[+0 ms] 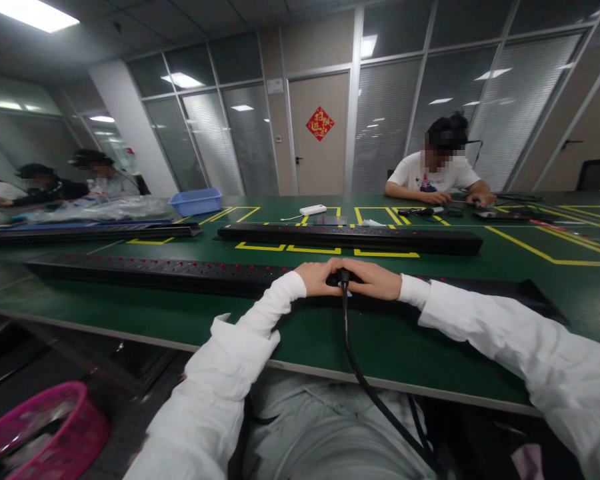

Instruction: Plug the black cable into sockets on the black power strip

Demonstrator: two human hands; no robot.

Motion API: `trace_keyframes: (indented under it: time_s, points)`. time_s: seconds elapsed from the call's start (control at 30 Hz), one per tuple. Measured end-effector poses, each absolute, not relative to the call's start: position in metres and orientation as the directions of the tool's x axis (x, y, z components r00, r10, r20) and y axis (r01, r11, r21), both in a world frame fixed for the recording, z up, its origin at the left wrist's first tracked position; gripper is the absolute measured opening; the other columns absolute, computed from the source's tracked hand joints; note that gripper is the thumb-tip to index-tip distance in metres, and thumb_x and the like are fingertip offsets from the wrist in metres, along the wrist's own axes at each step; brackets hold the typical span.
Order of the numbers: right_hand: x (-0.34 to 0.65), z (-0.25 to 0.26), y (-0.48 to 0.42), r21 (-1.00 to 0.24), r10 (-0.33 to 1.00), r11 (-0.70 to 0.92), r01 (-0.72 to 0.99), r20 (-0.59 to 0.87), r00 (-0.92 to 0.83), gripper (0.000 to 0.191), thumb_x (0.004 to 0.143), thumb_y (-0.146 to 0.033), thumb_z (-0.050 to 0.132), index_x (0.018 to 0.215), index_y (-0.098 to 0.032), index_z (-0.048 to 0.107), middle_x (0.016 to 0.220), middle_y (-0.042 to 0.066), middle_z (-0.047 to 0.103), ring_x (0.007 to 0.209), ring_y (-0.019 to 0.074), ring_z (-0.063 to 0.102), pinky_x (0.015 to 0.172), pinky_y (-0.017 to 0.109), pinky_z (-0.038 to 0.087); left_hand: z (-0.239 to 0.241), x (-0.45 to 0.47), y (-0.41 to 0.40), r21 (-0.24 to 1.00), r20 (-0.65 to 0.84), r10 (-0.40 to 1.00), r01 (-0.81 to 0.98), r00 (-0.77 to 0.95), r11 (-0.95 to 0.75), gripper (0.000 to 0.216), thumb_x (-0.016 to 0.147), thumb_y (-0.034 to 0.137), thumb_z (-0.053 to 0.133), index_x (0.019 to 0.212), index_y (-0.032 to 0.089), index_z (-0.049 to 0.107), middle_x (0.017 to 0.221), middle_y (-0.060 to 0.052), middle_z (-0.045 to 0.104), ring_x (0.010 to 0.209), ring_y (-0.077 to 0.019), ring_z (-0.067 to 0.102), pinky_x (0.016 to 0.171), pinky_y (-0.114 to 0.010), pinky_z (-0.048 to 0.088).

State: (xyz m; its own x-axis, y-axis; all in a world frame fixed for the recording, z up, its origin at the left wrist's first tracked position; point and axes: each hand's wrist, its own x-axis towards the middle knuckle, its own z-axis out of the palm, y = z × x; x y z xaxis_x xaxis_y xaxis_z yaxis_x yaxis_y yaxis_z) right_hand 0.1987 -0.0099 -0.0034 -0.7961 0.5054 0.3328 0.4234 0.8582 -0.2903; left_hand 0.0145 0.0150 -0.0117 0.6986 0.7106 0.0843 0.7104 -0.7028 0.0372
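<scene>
A long black power strip [180,270] with a row of red dots lies across the green table [300,347] in front of me. At its middle, my left hand [321,277] and my right hand [377,279] meet, fingers closed around the end of a thick black power cable [347,333]. The cable hangs from between my hands over the table edge towards my lap. My fingers cover the spot where cable and strip come together, so I cannot tell whether they are joined. A small white tag shows beneath my fingertips.
Behind lies a second black power strip [350,238]; more dark bars [95,231] lie at left near a blue bin [196,201]. A white device [313,209] sits farther back. A co-worker [437,167] works opposite. A pink basket [80,427] stands on the floor, lower left.
</scene>
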Motion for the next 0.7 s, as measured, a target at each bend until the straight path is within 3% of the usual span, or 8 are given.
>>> trace_keyframes:
  time_s: [0.7]
  points:
    - [0.2007, -0.0027, -0.0083, -0.296, 0.459, 0.879, 0.373, 0.317, -0.830, 0.033, 0.078, -0.022, 0.042, 0.110, -0.017, 0.038, 0.109, 0.008, 0.047, 0.096, 0.0185, 0.044, 0.083, 0.033, 0.035, -0.0090, 0.0148, 0.0125, 0.039, 0.061, 0.724, 0.724, 0.687, -0.689, 0.066, 0.066, 0.068, 0.035, 0.114, 0.023, 0.030, 0.102, -0.006, 0.057, 0.090, -0.0266, 0.055, 0.071, -0.033, 0.040]
